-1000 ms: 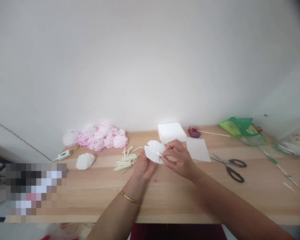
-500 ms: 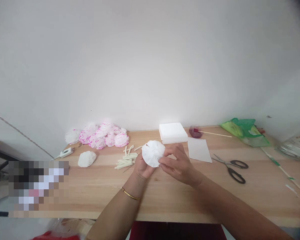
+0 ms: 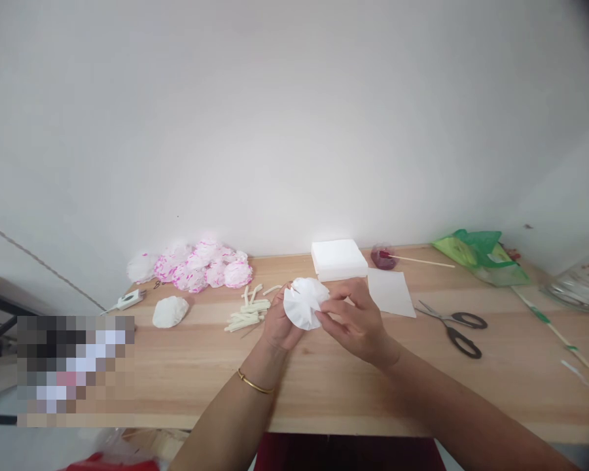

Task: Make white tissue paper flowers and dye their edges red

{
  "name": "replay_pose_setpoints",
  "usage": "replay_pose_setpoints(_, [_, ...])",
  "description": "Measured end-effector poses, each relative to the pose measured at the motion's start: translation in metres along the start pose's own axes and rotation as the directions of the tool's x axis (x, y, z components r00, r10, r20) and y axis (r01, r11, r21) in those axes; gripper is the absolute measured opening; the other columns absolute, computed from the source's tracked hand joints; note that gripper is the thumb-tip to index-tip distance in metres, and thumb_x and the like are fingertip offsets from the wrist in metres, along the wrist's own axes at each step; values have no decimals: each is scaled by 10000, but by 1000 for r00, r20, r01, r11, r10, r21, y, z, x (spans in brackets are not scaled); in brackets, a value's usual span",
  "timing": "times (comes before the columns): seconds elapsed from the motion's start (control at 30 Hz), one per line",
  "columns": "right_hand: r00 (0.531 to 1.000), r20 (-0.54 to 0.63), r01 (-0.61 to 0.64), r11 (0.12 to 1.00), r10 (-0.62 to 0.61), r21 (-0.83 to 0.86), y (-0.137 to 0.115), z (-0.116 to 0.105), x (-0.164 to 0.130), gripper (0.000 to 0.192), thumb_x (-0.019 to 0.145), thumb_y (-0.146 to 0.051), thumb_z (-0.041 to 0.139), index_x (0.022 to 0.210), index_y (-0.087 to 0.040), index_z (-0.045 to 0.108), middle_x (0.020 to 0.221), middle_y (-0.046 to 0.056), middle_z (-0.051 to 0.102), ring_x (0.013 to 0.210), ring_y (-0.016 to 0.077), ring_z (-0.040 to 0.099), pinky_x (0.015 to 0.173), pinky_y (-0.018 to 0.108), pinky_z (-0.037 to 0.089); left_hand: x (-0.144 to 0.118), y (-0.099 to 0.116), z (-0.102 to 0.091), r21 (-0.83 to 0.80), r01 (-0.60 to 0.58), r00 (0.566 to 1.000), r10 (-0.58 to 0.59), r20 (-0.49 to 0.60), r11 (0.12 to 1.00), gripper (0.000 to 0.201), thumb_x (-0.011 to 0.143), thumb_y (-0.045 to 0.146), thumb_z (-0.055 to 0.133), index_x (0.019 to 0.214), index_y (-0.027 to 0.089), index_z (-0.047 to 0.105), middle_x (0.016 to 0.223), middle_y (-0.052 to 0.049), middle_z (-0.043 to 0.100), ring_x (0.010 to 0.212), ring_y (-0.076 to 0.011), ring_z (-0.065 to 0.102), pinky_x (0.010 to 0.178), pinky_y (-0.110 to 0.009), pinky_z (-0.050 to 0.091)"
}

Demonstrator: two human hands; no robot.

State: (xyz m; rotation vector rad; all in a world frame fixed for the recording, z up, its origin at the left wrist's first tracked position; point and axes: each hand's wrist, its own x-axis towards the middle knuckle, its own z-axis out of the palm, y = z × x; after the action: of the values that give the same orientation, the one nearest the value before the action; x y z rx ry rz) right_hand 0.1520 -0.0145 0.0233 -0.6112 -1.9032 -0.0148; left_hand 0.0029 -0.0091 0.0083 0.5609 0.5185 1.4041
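Head view: both hands meet above the wooden table (image 3: 324,386), working a round white paper flower (image 3: 303,306) held between them. The left hand (image 3: 281,325) is closed around the flower from behind and below, its fingers hidden by the paper, a gold bangle (image 3: 255,384) on the wrist. The right hand (image 3: 356,318) pinches the flower's right edge between thumb and fingertips, the other fingers curled. The flower sits clear of the tabletop, touching both hands.

Judging from this, the step in hand is fluffing: separating and lifting the thin layers of the pleated disc. The next move calls for a light pinch on a single layer and a gentle pull toward the centre, while the left hand keeps the middle firmly gathered; tissue this thin would likely tear under a hard tug.

Just beyond the left hand lie short cream sticks (image 3: 248,313) in a loose pile; farther left a plain white flower (image 3: 169,311) and, behind it, a heap of pink-edged flowers (image 3: 201,268). Just beyond the right hand stand a stack of white tissue (image 3: 338,259) and a single sheet (image 3: 391,292); scissors (image 3: 454,328) lie well to its right
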Motion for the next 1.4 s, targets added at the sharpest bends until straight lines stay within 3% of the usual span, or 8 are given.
replay_pose_setpoints(0.17, [989,100,106,994,-105,-1,3,2,-5,234,727,-67,672,877,-223,583,820,30,573,784,173,508,716,371,414,3,-1,-2,17,-66,998,66,19,998,226,658,303,731,781,163,602,857,-44,649,809,-185,620,788,-323,467])
replay_pose_setpoints(0.3, [983,140,119,993,-120,14,3,1,-4,210,740,-76,657,862,-232,585,805,19,574,738,159,497,693,362,405,3,-1,-4,22,-88,996,88,-9,996,239,660,324,728,770,167,585,829,-37,635,779,-179,609,760,-321,459])
replay_pose_setpoints(0.4, [993,102,55,996,-62,63,2,0,-4,188,740,-97,649,857,-227,580,824,30,566,758,169,511,698,362,419,2,-1,-3,78,-138,990,141,-29,987,214,642,263,728,729,172,555,784,-15,617,741,-161,594,727,-305,449])
replay_pose_setpoints(0.6, [982,17,-190,966,190,176,4,-1,0,145,772,-154,600,899,-210,555,850,54,555,827,205,534,721,374,452,-1,-1,-1,212,-210,977,215,-3,955,174,639,174,677,643,170,503,747,19,546,658,-105,513,621,-232,392])
replay_pose_setpoints(0.73, [954,90,-299,932,286,204,6,1,3,90,802,-157,569,874,-210,575,833,44,558,811,191,543,707,351,455,-3,-2,-4,415,-292,956,274,103,862,124,696,163,620,642,165,508,722,17,494,649,-97,457,612,-218,366])
replay_pose_setpoints(0.97, [978,13,-207,962,208,176,6,-3,2,149,781,-103,581,876,-217,590,825,38,553,800,182,538,709,347,447,1,-7,-16,628,-356,918,386,94,692,79,740,157,555,672,175,518,759,7,511,687,-113,469,648,-226,373])
replay_pose_setpoints(1.13, [988,73,-141,986,134,87,2,0,0,135,762,-124,611,849,-227,619,823,41,543,796,191,523,726,374,448,1,-8,-17,649,-322,921,388,45,689,66,725,131,556,684,182,547,733,13,523,671,-113,467,652,-220,361])
replay_pose_setpoints(1.4, [967,80,-244,970,242,7,4,8,0,84,773,-150,596,814,-222,612,835,43,534,840,207,508,768,391,433,-2,-8,-10,665,-213,970,233,60,715,52,664,120,619,672,169,634,718,-3,578,691,-127,505,640,-215,376])
